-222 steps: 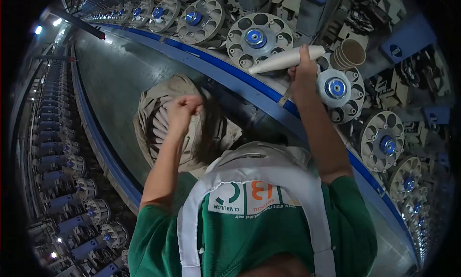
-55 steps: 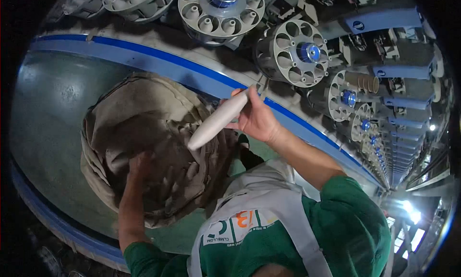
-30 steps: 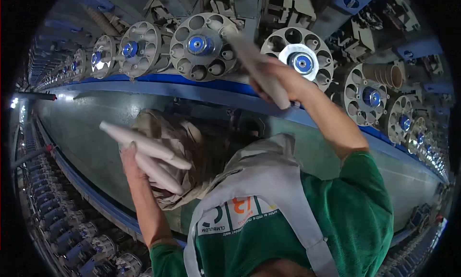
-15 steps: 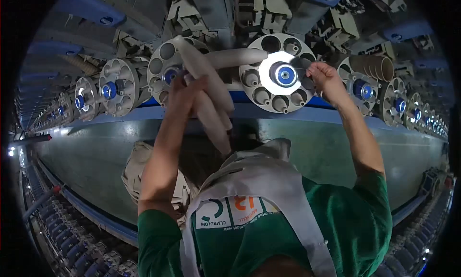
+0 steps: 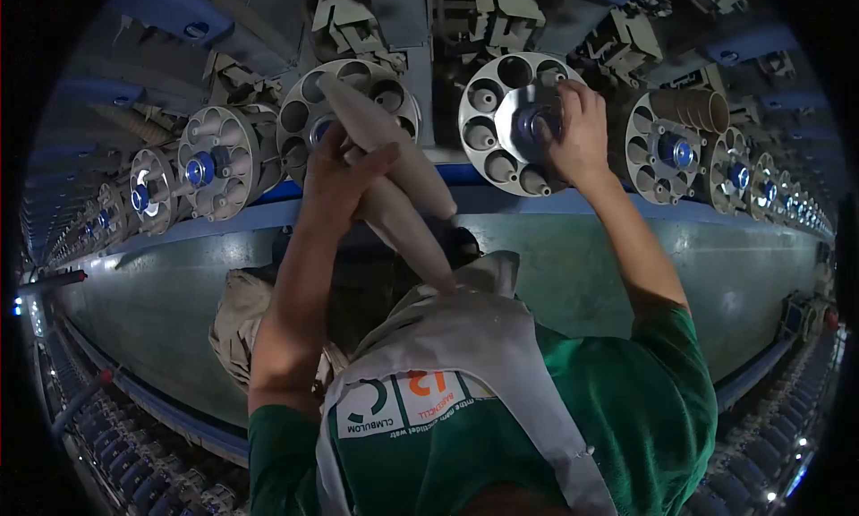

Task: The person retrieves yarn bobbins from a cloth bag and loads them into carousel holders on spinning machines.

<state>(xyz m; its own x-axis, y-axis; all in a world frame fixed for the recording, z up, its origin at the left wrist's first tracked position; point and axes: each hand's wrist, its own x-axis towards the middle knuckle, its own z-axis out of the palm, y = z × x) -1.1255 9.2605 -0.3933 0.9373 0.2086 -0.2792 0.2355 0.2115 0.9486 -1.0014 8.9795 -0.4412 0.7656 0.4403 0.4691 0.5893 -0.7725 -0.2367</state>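
Note:
My left hand [image 5: 344, 180] is closed around two pale, tapered yarn bobbins. The upper yarn bobbin [image 5: 385, 140] lies slanted across my fingers, and the lower yarn bobbin [image 5: 407, 234] points down toward my apron. At the right, a round white bobbin magazine [image 5: 476, 162] has pockets around its rim, several with bobbin tips showing. Over its right side reaches my right hand [image 5: 580, 138], fingers spread and the thumb close to the blue hub [image 5: 534, 122]. No bobbin shows in that hand; a thin thread there would be too fine to make out.
Another round magazine [image 5: 293, 118] stands behind my left hand. More magazines [image 5: 224, 198] line the machine on both sides. Stacked brown paper cones [image 5: 711, 111] sit at the right. Below runs a blue rail [image 5: 465, 176] above the green floor [image 5: 573, 256].
My right hand has moved left from a pinch beside the magazine to spread over its hub. A bobbin that pointed right from my left hand no longer shows there. The view has shifted slightly.

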